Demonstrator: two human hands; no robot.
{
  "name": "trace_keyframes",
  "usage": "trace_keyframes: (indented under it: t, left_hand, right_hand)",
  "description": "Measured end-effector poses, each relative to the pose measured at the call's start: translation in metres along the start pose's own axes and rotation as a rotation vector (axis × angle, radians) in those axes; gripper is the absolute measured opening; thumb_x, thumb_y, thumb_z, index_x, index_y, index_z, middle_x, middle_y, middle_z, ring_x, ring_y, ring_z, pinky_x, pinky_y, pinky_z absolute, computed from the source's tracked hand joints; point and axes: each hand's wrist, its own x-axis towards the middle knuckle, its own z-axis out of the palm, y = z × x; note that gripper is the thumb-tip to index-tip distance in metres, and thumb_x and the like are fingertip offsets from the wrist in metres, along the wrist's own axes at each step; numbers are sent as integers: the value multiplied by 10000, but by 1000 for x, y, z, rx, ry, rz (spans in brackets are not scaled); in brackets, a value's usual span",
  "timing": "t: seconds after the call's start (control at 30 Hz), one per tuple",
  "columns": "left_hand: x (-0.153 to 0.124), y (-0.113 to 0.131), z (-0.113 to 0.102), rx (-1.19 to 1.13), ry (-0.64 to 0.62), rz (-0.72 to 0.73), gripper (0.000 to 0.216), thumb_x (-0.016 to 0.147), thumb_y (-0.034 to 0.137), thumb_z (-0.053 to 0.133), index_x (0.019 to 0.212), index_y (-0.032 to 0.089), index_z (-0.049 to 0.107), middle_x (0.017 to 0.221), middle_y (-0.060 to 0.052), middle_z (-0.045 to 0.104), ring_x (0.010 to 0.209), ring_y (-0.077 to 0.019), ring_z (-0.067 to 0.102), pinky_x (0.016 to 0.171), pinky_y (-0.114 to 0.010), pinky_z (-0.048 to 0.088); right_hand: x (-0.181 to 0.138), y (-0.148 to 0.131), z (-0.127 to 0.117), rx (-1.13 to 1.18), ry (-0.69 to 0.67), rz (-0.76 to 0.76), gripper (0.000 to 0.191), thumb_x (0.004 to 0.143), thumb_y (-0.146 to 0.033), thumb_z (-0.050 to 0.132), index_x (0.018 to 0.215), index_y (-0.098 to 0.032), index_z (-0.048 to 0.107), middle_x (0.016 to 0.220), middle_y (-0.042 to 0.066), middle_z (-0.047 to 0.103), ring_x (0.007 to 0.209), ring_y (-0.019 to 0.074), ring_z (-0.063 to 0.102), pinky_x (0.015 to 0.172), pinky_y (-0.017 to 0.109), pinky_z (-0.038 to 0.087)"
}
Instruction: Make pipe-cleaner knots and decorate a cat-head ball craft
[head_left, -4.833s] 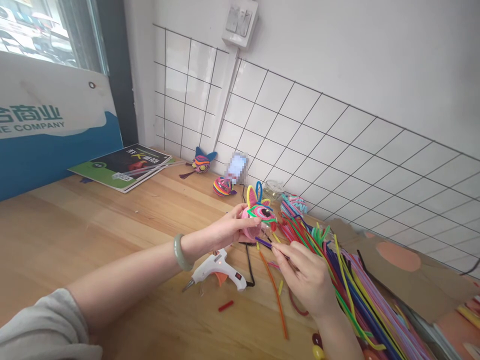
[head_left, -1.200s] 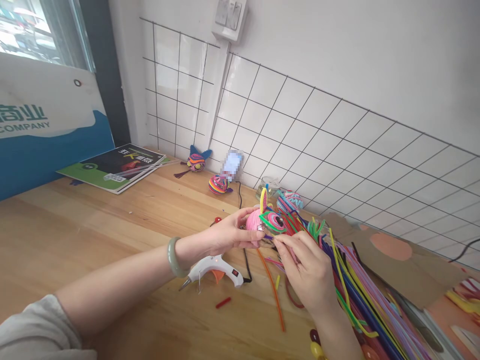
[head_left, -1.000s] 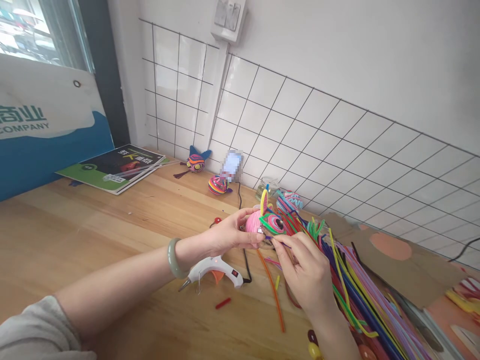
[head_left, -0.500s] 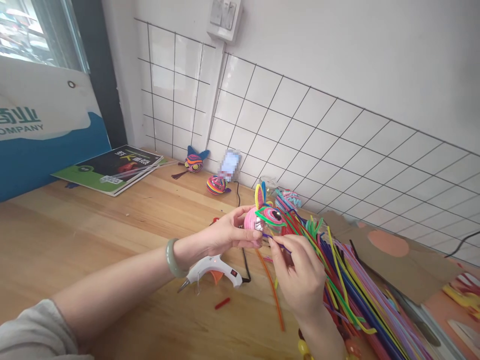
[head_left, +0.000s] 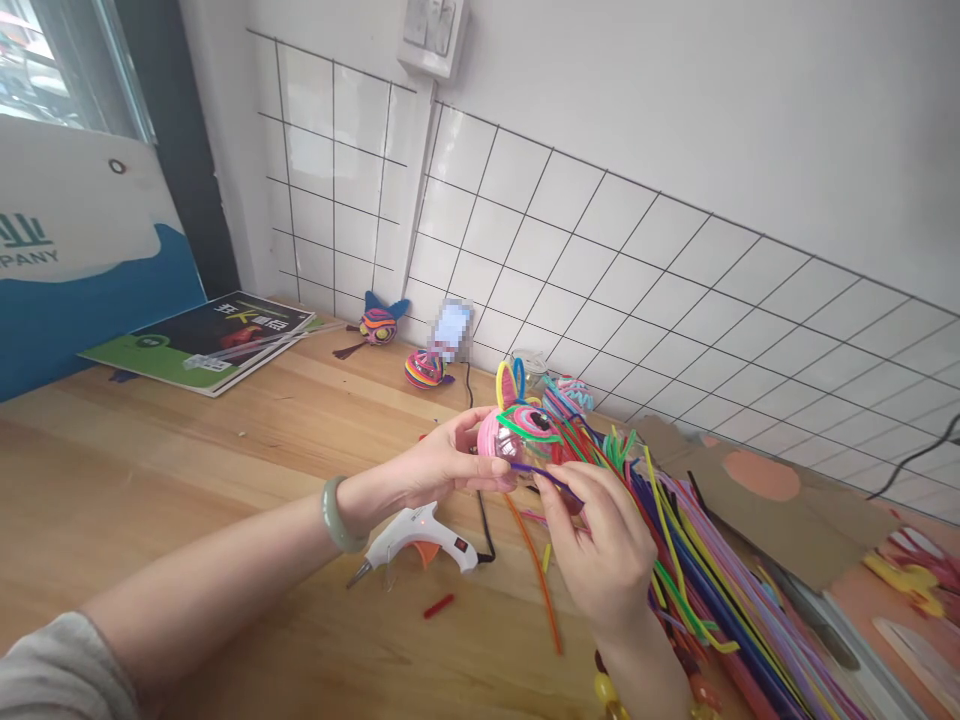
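My left hand (head_left: pixel 457 455) grips a clear ball ornament (head_left: pixel 516 440) partly covered in pink pipe cleaner. It has a green-edged eye shape and upright yellow and blue ear loops. A dark purple pipe cleaner (head_left: pixel 541 470) runs along the ball's lower side, its near end under my left thumb. The fingers of my right hand (head_left: pixel 604 540) pinch that pipe cleaner to the right of the ball. Below my left wrist a white glue gun (head_left: pixel 420 535) lies on its side, with a small red light lit.
Bundled pipe cleaners (head_left: pixel 697 560) spread along the right, beside brown cardboard (head_left: pixel 795 510). Finished ornaments (head_left: pixel 379 322) and a blurred phone (head_left: pixel 452 330) stand by the wall grid. A booklet (head_left: pixel 202 345) lies at the left. An orange pipe cleaner (head_left: pixel 536 570) and a red piece (head_left: pixel 439 606) lie on the wooden table.
More of the purple pipe cleaner shows between my hands, and my right fingers sit slightly farther from the ball. The whole view has shifted a little, so things appear farther left.
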Motion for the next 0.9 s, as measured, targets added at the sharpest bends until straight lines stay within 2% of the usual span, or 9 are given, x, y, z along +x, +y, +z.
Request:
trace_keyframes:
  t: [0.33,0.57,0.77,0.9]
  left_hand:
    - [0,-2,-1,35,-6,-11,599,708,205,763,1234,201,477,1189,-133,600,1014,-251,642,896,-408,508]
    - [2,-5,-1,26,21,28,551,730,210,746,1221,215,495,1175,-106,597,1002,-222,640,857,-372,537]
    - [2,-6,0,3,63,11,547,741,203,734,1229,216,487,1156,-95,594,985,-202,636,839,-359,548]
    - [2,-7,-1,-18,53,6,542,749,195,726,1231,204,480,1145,-101,599,967,-200,644,839,-357,548]
  right_hand:
    - [3,-1,-2,18,20,27,155,802,-50,637,904,-166,618,817,52,650,754,141,629,646,247,535]
    - [2,0,-2,55,16,67,144,810,-58,628,888,-175,602,819,48,636,751,136,612,623,243,513]
    - [1,0,1,70,7,74,149,808,-53,623,885,-176,589,814,46,629,783,150,609,724,288,521]
    - [0,0,3,75,11,86,141,810,-60,618,881,-178,588,809,44,628,778,153,610,723,291,521]
